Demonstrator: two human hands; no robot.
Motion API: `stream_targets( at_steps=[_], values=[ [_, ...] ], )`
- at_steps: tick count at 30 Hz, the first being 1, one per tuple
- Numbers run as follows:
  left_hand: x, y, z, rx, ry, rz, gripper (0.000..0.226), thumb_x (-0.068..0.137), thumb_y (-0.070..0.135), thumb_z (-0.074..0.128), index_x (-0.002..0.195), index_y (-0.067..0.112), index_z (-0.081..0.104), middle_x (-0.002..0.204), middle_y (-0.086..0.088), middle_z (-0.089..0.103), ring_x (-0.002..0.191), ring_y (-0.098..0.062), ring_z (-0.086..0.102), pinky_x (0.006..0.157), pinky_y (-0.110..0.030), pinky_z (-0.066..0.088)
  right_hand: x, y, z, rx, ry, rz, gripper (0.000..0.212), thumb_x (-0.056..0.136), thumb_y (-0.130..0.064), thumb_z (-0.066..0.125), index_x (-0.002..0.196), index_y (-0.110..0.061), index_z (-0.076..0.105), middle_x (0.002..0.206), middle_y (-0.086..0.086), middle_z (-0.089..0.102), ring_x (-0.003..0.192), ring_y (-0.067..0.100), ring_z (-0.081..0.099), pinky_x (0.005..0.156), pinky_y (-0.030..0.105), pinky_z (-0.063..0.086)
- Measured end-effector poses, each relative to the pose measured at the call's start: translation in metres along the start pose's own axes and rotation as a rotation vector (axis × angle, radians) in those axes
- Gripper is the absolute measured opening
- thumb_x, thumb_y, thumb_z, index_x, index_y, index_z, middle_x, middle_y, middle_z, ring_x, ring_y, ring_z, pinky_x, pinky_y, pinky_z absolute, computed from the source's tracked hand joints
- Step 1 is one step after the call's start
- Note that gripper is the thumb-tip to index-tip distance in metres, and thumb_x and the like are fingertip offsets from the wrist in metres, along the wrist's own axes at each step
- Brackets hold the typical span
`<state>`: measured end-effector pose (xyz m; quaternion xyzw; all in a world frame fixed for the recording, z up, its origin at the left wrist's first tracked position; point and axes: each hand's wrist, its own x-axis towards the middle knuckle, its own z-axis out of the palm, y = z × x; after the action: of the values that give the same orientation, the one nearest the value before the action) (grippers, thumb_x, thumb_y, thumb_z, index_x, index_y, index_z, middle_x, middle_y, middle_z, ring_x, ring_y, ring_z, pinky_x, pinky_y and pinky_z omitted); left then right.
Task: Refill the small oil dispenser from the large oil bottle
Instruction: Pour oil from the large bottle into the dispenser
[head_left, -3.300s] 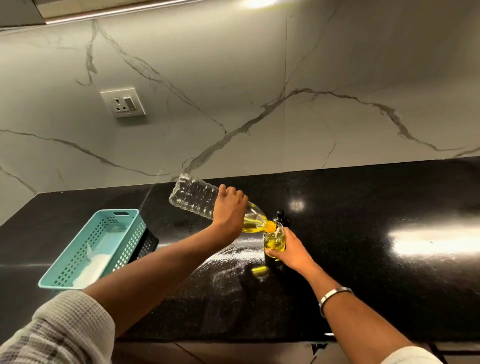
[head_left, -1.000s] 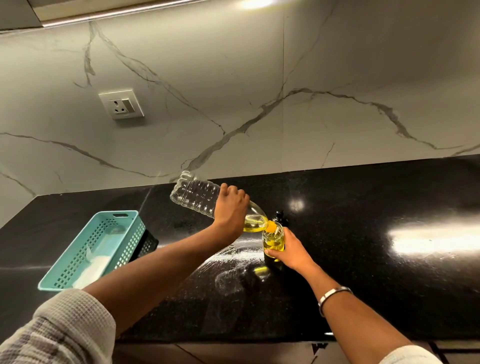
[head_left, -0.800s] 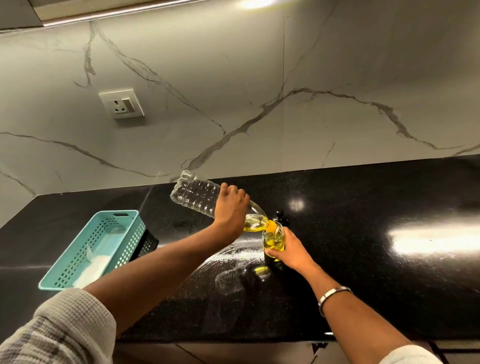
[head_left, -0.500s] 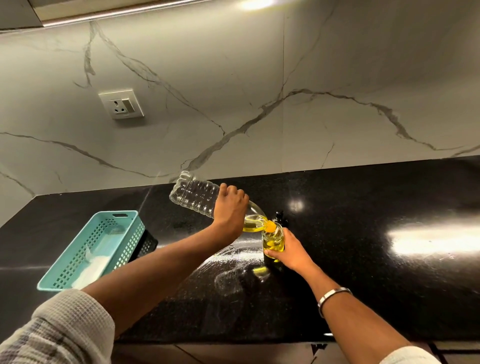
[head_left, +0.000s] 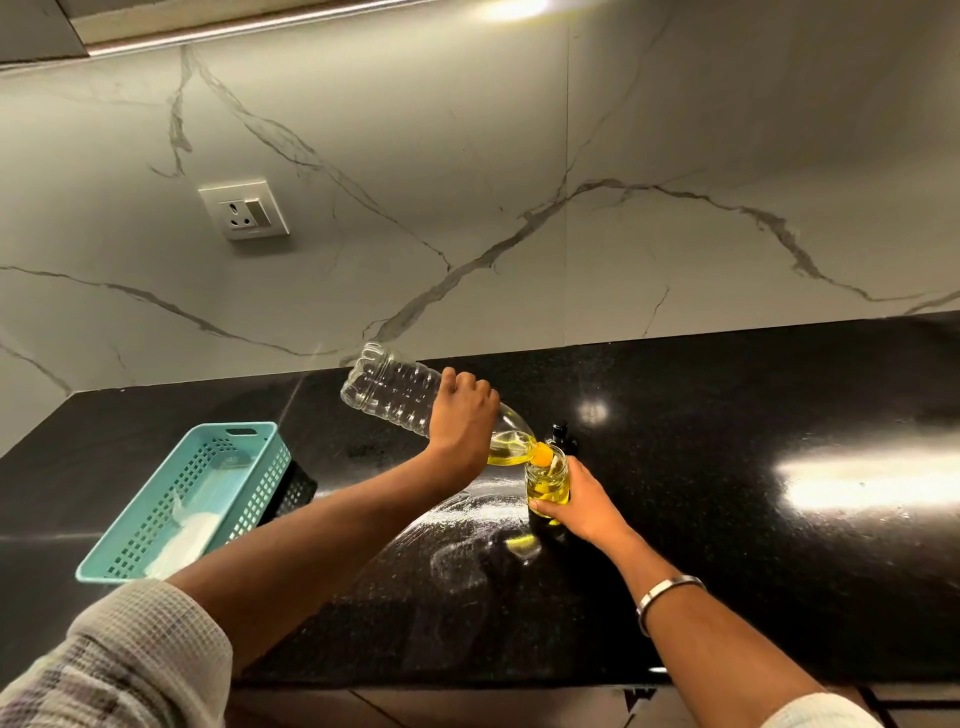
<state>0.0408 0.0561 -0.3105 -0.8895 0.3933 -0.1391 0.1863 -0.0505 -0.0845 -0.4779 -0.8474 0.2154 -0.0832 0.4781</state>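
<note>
Left hand (head_left: 462, 421) grips tilted bottle (head_left: 395, 397), neck at dispenser (head_left: 546, 483) mouth; right hand (head_left: 584, 501) clasps dispenser on counter (head_left: 753, 467).

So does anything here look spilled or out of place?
Possibly. The black counter shows a pale, smeary patch just in front of the small dispenser, beneath the tilted large bottle. It could be spilled oil or only glare; I cannot tell. The teal basket also sits askew, propped on something dark.
</note>
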Motion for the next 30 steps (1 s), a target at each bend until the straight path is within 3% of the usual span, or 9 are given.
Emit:
stream_targets(
  at_steps=[30],
  values=[
    [0.0031,0.0017,0.0020,0.025,0.007,0.011,0.035,0.096,0.025,0.052,0.129,0.015,0.050,0.126,-0.004,0.054,0.121,-0.025,0.044,0.113,-0.042,0.020,-0.0025,-0.0022,-0.0014,-0.001,-0.009,0.006,0.061,0.067,-0.025,0.086,0.117,-0.020,0.049,0.114,-0.003,0.055,0.107,0.012,0.054,0.094,0.025,0.041]
  ],
)
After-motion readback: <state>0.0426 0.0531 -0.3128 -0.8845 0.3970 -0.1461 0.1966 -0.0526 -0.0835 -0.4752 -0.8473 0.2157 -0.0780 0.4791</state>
